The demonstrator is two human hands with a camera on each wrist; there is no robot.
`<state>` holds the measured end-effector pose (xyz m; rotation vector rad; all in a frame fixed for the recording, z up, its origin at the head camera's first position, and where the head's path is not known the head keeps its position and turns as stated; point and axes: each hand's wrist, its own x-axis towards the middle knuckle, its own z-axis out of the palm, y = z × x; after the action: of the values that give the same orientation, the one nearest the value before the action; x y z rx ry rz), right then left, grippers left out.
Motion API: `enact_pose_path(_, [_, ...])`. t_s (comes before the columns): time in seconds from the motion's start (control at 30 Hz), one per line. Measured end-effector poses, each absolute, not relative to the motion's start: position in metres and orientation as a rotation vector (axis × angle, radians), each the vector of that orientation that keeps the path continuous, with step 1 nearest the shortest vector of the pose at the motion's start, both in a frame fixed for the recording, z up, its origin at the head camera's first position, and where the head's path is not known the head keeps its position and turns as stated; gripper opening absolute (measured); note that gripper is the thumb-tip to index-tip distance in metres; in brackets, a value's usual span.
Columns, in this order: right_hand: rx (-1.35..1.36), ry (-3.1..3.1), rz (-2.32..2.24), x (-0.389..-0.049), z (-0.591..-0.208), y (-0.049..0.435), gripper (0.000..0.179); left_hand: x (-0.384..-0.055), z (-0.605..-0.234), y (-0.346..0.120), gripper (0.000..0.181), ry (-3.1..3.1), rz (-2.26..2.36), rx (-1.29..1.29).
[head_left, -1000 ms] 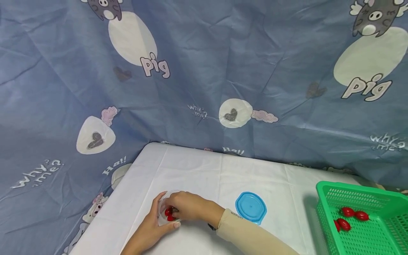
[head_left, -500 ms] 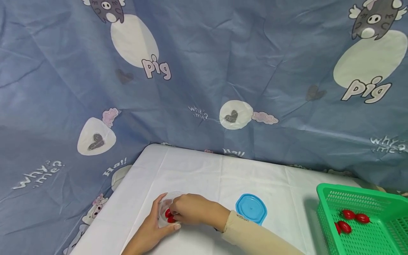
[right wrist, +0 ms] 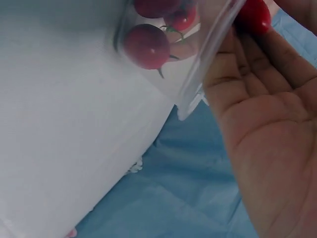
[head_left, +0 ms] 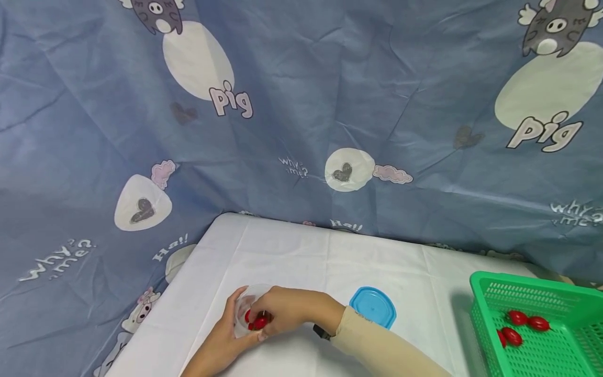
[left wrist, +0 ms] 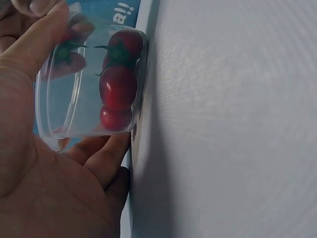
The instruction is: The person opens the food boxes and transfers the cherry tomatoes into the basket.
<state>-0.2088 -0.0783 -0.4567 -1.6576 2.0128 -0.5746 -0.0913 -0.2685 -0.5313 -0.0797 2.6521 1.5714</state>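
Note:
My left hand (head_left: 223,335) grips a clear plastic container (left wrist: 84,116) from its left side, thumb at the near side. The container stands on the white table, and several cherry tomatoes (left wrist: 119,89) with green stems lie along its bottom. Over the mouth of the container is my right hand (head_left: 287,309), its fingers pinching one cherry tomato (right wrist: 255,17) at the rim. Through the clear wall, the left wrist view shows that held tomato's green stem above the others. The right fingers partly cover the container's inside in the head view.
A blue lid (head_left: 374,306) lies on the white table (head_left: 292,251), right of the container. At the right edge stands a green basket (head_left: 542,280) with several red tomatoes (head_left: 518,317) in it. A blue patterned cloth (head_left: 282,131) hangs behind the table.
My right hand has turned slightly, its fingertips nearer the container's front right rim, and the tomato in its fingers shows more. My left hand keeps its hold on the container.

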Motion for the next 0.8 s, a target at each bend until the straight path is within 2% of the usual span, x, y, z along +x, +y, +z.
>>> enact_pose_path(0.27, [-1.615, 2.011, -0.766, -0.207, -0.465, -0.07, 0.031, -0.093, -0.53, -0.267, 0.108, 2.667, 1.551, -0.105])
enact_pose_path(0.5, [-1.595, 2.047, -1.013, -0.205, -0.473, -0.06, 0.024, -0.093, -0.53, -0.264, 0.109, 2.656, 1.509, -0.166])
enact_pose_path(0.8, [-1.216, 1.98, -1.333, -0.221, -0.457, -0.016, 0.026, -0.094, -0.533, -0.265, 0.109, 2.67, 1.499, -0.188])
